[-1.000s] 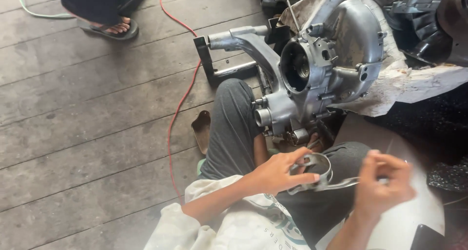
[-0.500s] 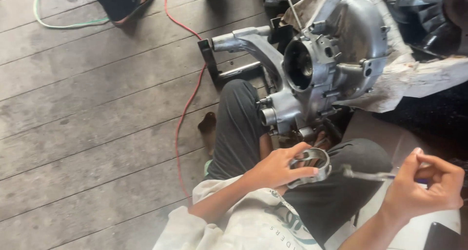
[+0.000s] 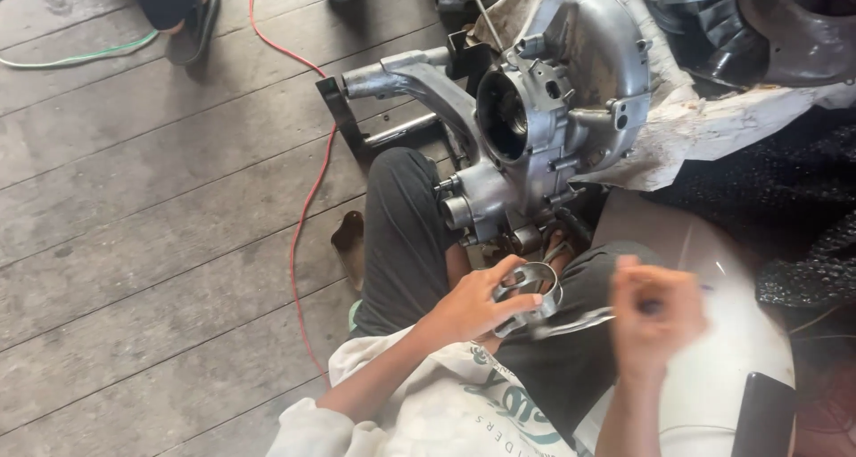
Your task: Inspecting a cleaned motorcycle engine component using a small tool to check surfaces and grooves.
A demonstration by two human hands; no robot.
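Observation:
My left hand (image 3: 477,301) grips a shiny metal ring-shaped part (image 3: 532,290) over my lap. My right hand (image 3: 655,319), blurred by motion, is closed on a thin metal tool (image 3: 575,321) whose tip reaches toward the ring. Just beyond my knees stands a grey aluminium engine casing (image 3: 535,131) with a round dark opening facing me, held between my dark-trousered legs (image 3: 406,234).
Wooden plank floor (image 3: 160,225) spreads to the left, crossed by a red cable (image 3: 308,198) and a green hose (image 3: 71,56). Another person's sandalled foot (image 3: 192,20) stands at the top left. A white rounded container (image 3: 722,368) sits by my right side; crumpled paper (image 3: 713,127) lies under more engine parts.
My right hand moved back in toward the ring with the tool, after having drawn out to the right. The view shifted slightly; the left hand keeps its hold.

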